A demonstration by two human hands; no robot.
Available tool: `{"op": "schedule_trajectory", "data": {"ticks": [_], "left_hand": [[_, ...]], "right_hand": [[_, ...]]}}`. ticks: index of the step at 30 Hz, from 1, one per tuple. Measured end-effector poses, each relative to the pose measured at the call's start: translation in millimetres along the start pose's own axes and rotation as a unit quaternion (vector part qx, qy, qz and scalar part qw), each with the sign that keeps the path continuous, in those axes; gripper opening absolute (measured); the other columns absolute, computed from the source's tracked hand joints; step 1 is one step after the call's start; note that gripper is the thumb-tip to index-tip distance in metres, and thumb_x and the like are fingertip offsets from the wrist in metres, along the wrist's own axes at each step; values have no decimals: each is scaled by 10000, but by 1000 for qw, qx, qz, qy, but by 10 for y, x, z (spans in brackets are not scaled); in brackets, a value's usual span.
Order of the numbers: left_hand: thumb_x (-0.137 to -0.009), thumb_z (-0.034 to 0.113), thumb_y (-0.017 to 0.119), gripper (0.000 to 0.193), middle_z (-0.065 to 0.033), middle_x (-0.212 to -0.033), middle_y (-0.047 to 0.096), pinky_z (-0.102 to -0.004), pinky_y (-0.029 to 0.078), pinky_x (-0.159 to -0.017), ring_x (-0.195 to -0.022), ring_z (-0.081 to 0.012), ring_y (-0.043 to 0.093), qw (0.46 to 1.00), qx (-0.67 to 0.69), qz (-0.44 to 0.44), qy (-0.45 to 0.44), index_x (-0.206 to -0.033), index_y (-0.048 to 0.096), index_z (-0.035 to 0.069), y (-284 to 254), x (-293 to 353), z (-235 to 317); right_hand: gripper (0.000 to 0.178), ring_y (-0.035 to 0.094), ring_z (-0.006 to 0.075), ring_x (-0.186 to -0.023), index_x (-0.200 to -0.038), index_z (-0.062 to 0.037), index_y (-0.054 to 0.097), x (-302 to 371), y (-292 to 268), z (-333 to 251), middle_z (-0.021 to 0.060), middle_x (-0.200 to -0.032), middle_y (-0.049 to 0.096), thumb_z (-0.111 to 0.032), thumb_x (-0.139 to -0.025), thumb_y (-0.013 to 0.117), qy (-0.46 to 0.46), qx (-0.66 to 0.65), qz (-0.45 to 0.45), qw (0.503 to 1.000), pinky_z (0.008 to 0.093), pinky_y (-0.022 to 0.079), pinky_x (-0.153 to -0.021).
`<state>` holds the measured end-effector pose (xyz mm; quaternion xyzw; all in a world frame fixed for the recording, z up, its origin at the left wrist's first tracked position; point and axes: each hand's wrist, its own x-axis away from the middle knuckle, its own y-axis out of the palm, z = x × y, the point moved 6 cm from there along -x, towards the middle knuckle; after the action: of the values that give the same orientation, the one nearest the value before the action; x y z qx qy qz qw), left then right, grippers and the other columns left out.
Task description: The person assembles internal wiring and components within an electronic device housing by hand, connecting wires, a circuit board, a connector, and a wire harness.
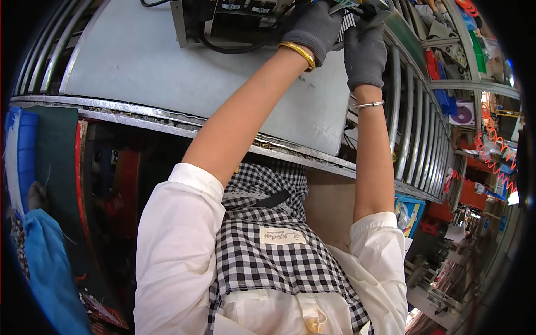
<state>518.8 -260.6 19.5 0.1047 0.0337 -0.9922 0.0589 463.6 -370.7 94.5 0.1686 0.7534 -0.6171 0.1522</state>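
Note:
At the top edge of the head view, both my hands wear dark grey knitted gloves and reach into a metal-framed electrical unit [192,22]. My left hand [316,32] is closed among thin coloured wires [339,6]; what its fingers hold is hidden. My right hand [365,56] lies just right of it, its fingers curled at a metal part [373,12] at the unit's right end. A black-and-white striped label [348,20] shows between the two hands. Left of my left hand, a thick black cable [226,50] loops out of the unit.
The unit rests on a grey board [139,67] over a roller conveyor, with metal rollers [416,123] to the right and more at the far left. A metal rail [151,120] runs along the near edge. At left are a blue bin [25,156] and a blue-sleeved arm [53,268] of another person.

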Motion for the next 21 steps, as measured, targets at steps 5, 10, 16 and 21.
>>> {"op": "schedule_trajectory", "data": {"ticks": [5, 10, 16, 21], "left_hand": [[-923, 293, 538, 348, -300, -999, 650, -506, 497, -823, -959, -461, 626, 1000, 15, -1, 20, -1062, 649, -6, 67, -1, 49], [-918, 314, 548, 366, -302, -1056, 639, -501, 488, -859, -1008, -462, 612, 998, -25, -20, -48, -1119, 637, 21, 80, -11, -80], [-926, 363, 543, 386, -216, -983, 688, -459, 525, -820, -920, -401, 657, 999, -40, 6, -8, -1084, 673, 36, -76, 117, 206], [-915, 332, 559, 370, -223, -905, 694, -433, 522, -785, -862, -393, 666, 999, -7, -18, -37, -1017, 681, -2, -170, 139, 209]], "right_hand": [[437, 632, 467, -901, -1185, -8, 463, -14, -24, 23, 273, -959, 670, -308, -897, 599, -10, 14, 11, 1000, 530, 499, -793], [456, 659, 429, -821, -1170, 31, 457, -25, 8, -35, 236, -894, 683, -283, -875, 607, -42, 34, 24, 998, 497, 525, -729], [439, 662, 419, -802, -1164, 50, 456, 30, 1, -18, 234, -894, 682, -278, -897, 573, -41, 24, 34, 998, 491, 528, -707], [344, 656, 408, -723, -909, 47, 540, 74, -4, -35, 230, -792, 658, -293, -895, 582, -42, 37, 40, 998, 475, 533, -647]]}}
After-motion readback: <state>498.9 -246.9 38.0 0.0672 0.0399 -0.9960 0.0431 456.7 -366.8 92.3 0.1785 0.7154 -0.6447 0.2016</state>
